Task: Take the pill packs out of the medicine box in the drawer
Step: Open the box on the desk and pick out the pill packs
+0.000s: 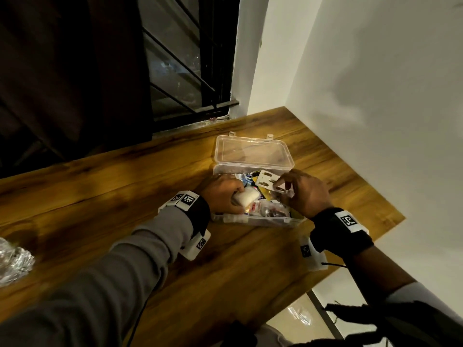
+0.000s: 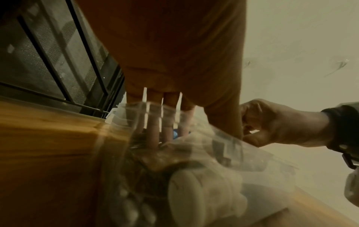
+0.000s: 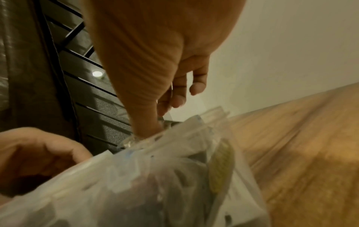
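A clear plastic medicine box (image 1: 253, 219) sits on the wooden table with its lid (image 1: 253, 154) flipped back, full of mixed packets. My right hand (image 1: 283, 186) pinches a silver blister pill pack (image 1: 265, 181) by one corner, tilted just above the box's right half. My left hand (image 1: 236, 196) is in the box's left end, thumb and fingers curled round a white padded pack (image 1: 248, 198). The left wrist view shows my left fingers (image 2: 153, 130) through the clear box wall (image 2: 252, 153), with the right hand (image 2: 272, 122) beyond. In the blurred right wrist view my right fingers (image 3: 161, 110) dip into the box (image 3: 136, 184).
The table (image 1: 100, 196) ends in an edge close to the right of the box (image 1: 390, 216). A white wall stands behind it and a barred dark window (image 1: 180, 71) at the back left. Crumpled clear wrapping (image 1: 15, 261) lies at the far left.
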### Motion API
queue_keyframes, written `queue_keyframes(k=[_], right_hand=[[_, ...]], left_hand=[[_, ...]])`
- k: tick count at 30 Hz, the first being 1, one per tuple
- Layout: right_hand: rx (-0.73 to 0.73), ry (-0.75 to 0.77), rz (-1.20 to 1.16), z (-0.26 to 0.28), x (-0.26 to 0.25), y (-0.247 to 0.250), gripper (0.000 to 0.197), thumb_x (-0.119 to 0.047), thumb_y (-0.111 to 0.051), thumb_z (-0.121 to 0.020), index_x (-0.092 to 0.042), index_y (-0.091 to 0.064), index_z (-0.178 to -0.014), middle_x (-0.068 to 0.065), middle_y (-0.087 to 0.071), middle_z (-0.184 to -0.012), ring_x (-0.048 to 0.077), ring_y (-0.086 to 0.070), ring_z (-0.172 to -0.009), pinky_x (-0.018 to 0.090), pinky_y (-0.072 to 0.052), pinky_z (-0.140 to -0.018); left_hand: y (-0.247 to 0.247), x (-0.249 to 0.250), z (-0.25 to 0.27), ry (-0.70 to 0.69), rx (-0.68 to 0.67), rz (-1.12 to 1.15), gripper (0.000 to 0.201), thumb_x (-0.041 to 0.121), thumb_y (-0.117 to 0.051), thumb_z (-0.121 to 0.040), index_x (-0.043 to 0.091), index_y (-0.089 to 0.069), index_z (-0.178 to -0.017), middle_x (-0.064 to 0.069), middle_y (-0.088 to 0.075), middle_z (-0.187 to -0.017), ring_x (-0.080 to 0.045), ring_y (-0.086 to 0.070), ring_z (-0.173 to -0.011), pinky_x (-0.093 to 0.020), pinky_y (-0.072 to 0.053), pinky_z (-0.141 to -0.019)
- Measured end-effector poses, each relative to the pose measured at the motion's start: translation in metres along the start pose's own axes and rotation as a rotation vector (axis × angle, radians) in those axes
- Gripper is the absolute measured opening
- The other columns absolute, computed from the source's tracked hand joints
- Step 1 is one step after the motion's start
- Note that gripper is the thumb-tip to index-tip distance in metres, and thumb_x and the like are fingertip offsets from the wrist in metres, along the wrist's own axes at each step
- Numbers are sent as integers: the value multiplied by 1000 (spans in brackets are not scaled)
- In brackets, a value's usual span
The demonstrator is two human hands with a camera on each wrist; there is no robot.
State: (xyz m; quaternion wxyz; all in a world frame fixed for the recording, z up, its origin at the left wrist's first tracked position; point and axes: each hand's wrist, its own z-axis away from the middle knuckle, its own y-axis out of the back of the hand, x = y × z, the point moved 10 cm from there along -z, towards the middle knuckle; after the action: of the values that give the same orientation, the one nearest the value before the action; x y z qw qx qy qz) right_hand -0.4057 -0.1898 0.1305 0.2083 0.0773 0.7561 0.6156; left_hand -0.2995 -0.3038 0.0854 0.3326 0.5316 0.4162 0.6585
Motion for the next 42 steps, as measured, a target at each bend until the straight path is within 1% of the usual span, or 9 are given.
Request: queue_keyframes(k=[4,9,13,17,21,24,30,36,42], right_hand=[[11,53,-49,-2,-8,2,30,-54,-67,-75,-34,-68,-97,-9,-63,-98,11,-61,-85,36,-50,-77],[-58,253,-52,-9,-50,-5,21,-53,-68,-72,-37,-69,-85,-17,-65,-98,9,-60,-98,42,-46,-87],[-76,229,-25,-13,-61,-13,26,-56,-74,-65,-35,-63,-76,-19,-63,-88,7,-58,-90,32,-38,-82],[-5,98,-481,-14,-45,-12,15,-30,-73,-74,-26,-59,-74,-9,-66,-74,10,-62,-70,36,-51,-71],[1,-79,-748,-22,-24,-8,11,-13,-76,-78,-16,-65,-77,3,-66,-70,5,-57,-62,20,-45,-63],[-65,-162,-700,-27,-12,-14,9,-16,-74,-77,-19,-67,-73,0,-68,-68,9,-60,-61,31,-51,-66],[-259,-309,-531,-25,2,-30,17,-34,-74,-77,-20,-70,-68,1,-74,-72,19,-70,-74,44,-58,-80],[-377,-399,-408,-17,15,-32,38,-58,-69,-65,-20,-70,-68,-4,-72,-69,15,-67,-75,42,-56,-82],[-575,-402,-332,1,20,-18,20,-27,-66,-87,-31,-55,-70,-8,-60,-75,-1,-51,-68,14,-38,-53]], left_hand=[[6,5,0,-18,-33,73,22,24,-70,-75,10,-66,-92,-4,-64,-79,-19,-57,-70,-26,-40,-62],[13,9,6,-63,-29,121,61,14,-70,-72,11,-50,-130,-9,-71,-101,-21,-64,-87,-28,-47,-67],[11,3,16,-38,-61,209,87,10,-72,-70,17,-28,-145,-8,-69,-103,-18,-62,-88,-33,-54,-77],[24,-2,25,-22,29,448,89,13,-76,-74,18,-24,-146,-10,-69,-103,-15,-64,-87,-26,-54,-78],[46,-16,25,-11,214,549,84,7,-74,-76,17,-27,-145,-15,-71,-97,-9,-65,-78,-15,-54,-72],[53,-27,24,11,285,588,77,2,-72,-77,15,-34,-143,-10,-71,-88,-2,-67,-77,-13,-54,-74],[61,-43,21,75,357,650,40,-1,-67,-80,4,-61,-119,-17,-71,-91,-17,-68,-82,-28,-55,-81],[77,-31,25,27,540,594,20,2,-66,-81,4,-71,-100,-7,-72,-90,-4,-67,-78,-13,-53,-74],[87,-43,33,23,728,586,14,6,-67,-80,6,-73,-93,-11,-74,-93,-19,-70,-86,-36,-58,-81]])
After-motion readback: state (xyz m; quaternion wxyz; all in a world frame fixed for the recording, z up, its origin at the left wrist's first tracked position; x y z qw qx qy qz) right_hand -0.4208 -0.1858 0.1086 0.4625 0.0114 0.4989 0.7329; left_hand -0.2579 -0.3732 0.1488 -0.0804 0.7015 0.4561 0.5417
